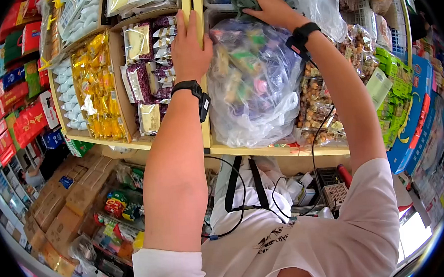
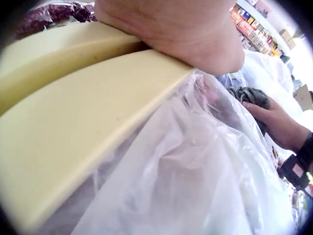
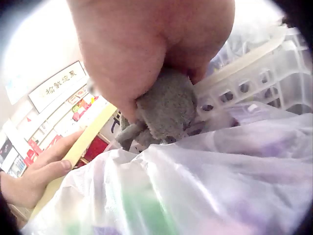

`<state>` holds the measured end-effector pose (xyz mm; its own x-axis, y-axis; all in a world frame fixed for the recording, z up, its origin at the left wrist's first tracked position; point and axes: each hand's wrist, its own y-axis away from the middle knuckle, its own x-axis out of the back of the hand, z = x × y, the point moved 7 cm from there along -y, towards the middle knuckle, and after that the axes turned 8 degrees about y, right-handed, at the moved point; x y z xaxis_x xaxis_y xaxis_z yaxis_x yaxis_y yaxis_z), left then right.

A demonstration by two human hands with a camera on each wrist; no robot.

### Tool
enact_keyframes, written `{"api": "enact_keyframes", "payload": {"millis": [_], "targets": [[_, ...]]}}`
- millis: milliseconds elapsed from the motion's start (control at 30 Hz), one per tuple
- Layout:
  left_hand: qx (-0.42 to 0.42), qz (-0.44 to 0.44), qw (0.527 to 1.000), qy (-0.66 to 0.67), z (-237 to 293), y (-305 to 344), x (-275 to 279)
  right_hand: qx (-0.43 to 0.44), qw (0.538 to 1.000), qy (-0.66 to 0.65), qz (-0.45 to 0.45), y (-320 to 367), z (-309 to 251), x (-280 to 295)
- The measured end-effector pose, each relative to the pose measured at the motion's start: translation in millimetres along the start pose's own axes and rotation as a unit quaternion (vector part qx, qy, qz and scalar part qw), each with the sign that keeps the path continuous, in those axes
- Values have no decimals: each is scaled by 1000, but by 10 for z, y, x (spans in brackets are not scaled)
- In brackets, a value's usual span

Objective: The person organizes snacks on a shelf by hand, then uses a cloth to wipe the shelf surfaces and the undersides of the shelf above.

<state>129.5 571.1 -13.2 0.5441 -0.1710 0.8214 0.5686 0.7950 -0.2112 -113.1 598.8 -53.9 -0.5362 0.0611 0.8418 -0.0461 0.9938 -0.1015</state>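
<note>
While right hand (image 1: 269,9) pinches grey cloth (image 1: 246,2), fingertips hidden, left hand (image 1: 189,43) spread on divider (image 1: 207,134)

- The left arm (image 1: 175,162) is raised, elbow bent, forearm upright; the left hand (image 1: 190,48) lies flat, fingers straight and together, palm pressing forward.
- The right arm (image 1: 343,99) reaches higher and inward; the right hand (image 1: 269,9) is palm down, fingers curled, gripping a grey cloth (image 1: 246,2).
- A black band (image 1: 198,91) circles each wrist.
</note>
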Motion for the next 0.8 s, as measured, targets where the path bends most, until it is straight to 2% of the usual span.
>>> {"api": "enact_keyframes", "payload": {"millis": [267, 467, 533, 667, 733, 767, 800], "targets": [[22, -11, 1000, -1, -35, -5, -19, -21, 999, 24, 7, 101, 86, 4], [6, 4, 1000, 2, -17, 8, 6, -37, 995, -91, -23, -15, 222, -30], [-1, 13, 1000, 3, -2, 18, 17, -48, 989, -137, 14, -12, 274, -47], [8, 7, 1000, 4, -31, 16, -16, -99, 984, -128, 79, -130, 353, -136], [6, 5, 1000, 7, -44, 3, -12, -100, 977, -186, -17, -231, 260, -383], [5, 3, 1000, 14, -48, 20, -23, -102, 976, -190, -17, -252, 149, -423], [5, 0, 1000, 13, -52, 21, -39, -46, 989, -142, 11, -298, -21, -390]]}}
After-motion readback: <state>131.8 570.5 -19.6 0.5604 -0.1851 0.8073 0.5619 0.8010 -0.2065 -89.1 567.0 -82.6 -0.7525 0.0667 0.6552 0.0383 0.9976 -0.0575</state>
